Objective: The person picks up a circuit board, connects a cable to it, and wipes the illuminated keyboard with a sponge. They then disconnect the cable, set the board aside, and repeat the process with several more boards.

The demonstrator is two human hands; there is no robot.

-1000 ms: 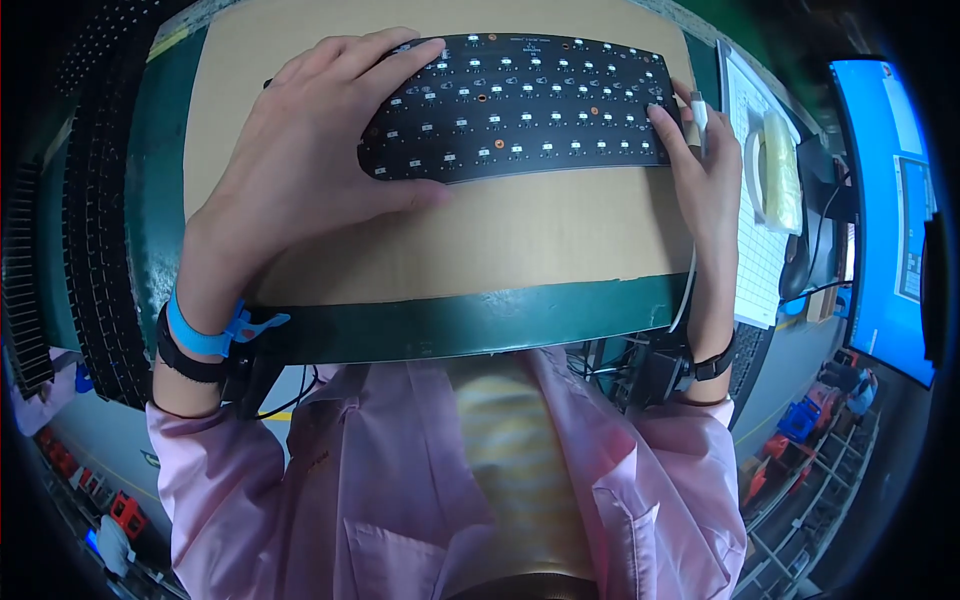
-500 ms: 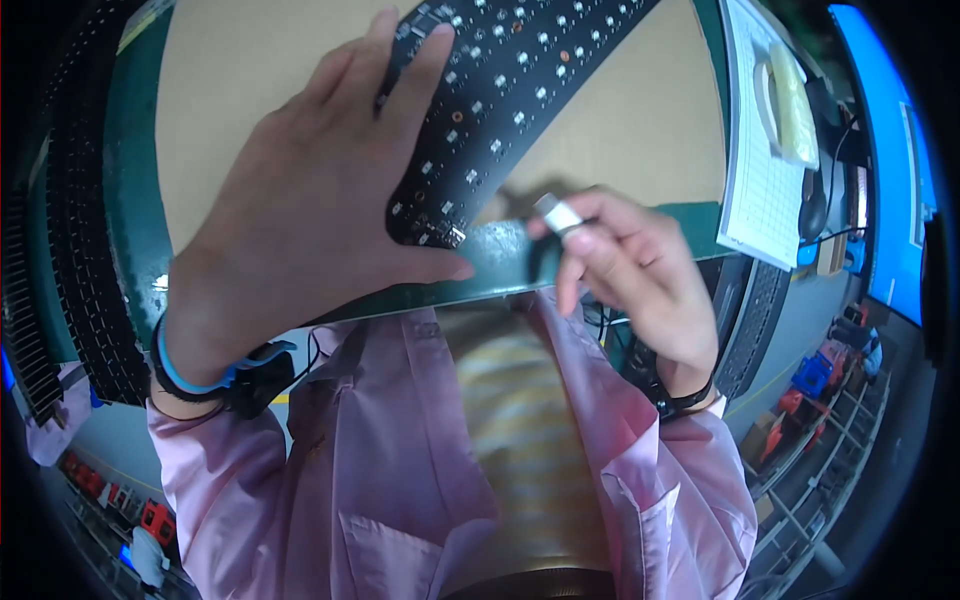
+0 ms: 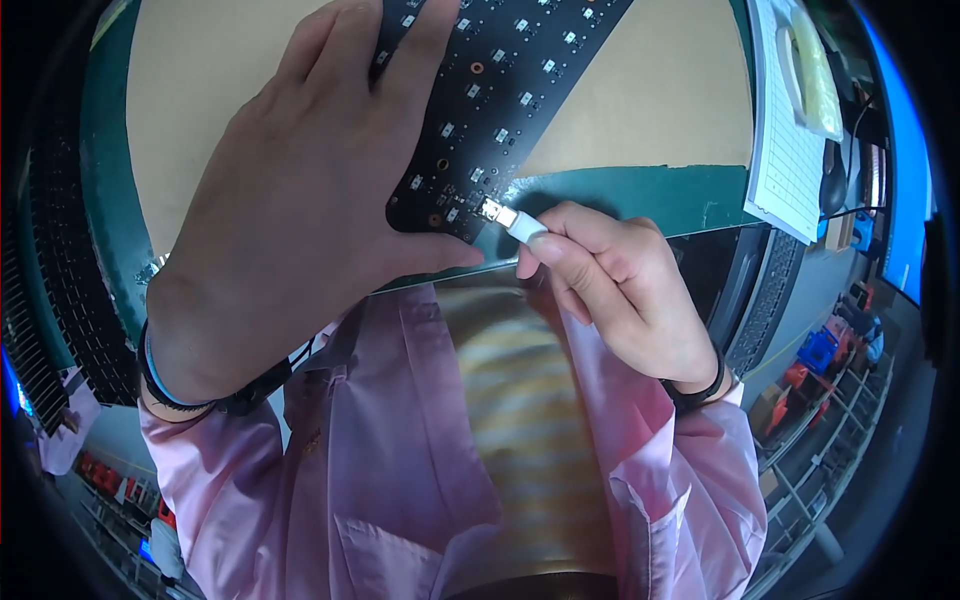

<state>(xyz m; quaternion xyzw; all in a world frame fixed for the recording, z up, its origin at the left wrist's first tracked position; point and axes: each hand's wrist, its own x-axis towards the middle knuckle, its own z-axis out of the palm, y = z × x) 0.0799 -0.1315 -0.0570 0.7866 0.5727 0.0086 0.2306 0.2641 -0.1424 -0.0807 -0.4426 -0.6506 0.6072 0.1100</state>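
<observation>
A black circuit board (image 3: 500,100) with rows of small white components lies slanted over the tan sheet, its near corner over the green mat. Spread across its left side, my left hand (image 3: 310,170) holds it, with the thumb along the near edge and the fingers reaching over the surface. In my right hand (image 3: 620,280) a white cable plug (image 3: 526,226) is pinched between thumb and fingers. Its metal tip meets the small metal socket (image 3: 490,207) at the board's near corner; how deep it sits, I cannot tell.
A tan sheet (image 3: 640,100) covers most of the green mat (image 3: 640,190). Gridded paper (image 3: 785,180) lies at the right, with a roll of yellowish tape (image 3: 815,75) on it. Beyond are a black mouse (image 3: 833,185) and a blue screen (image 3: 895,170). Black slotted racks (image 3: 90,250) stand at the left.
My right hand has moved left and brought the plug to the board's corner socket. My left hand stays on the board, which appears slightly shifted in view.
</observation>
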